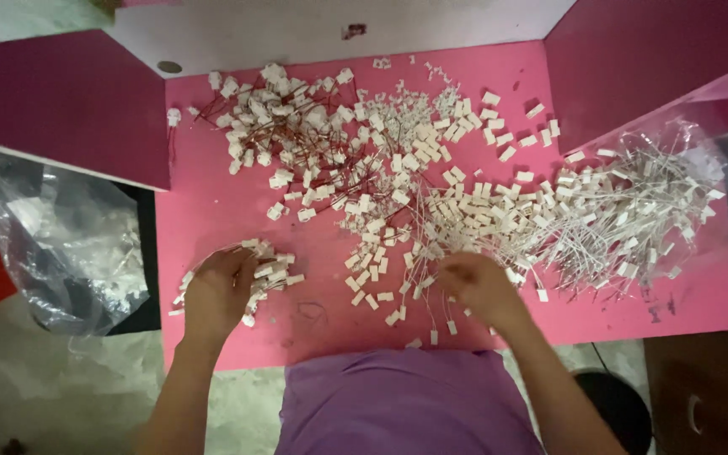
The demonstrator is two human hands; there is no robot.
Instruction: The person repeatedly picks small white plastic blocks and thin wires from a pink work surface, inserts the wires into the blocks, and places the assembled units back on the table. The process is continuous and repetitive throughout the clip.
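So the left hand (216,291) is curled over a small bundle of white connectors (267,271) at the lower left of the pink tabletop (212,211), fingers closed on them. The right hand (478,282) sits at the bottom edge of the big white-wired pile (566,219) in the middle right, and honestly I can't tell if it's pinching a wire or just resting there, it's blurred.

My take on doing this well: keep the gathered bundle lined up the same way in the left hand, and tease one lead out of the pile's edge at a time, since those thin wires look like they'd tangle and drag neighbours along. Steer clear of the red-wired heap (288,135) at upper left so the kinds don't mix.

Hard to see: what's under both palms, any detail on the tiny plugs, the contents of the clear plastic bag (69,244) at far left, and the pile's right end under a glossy film
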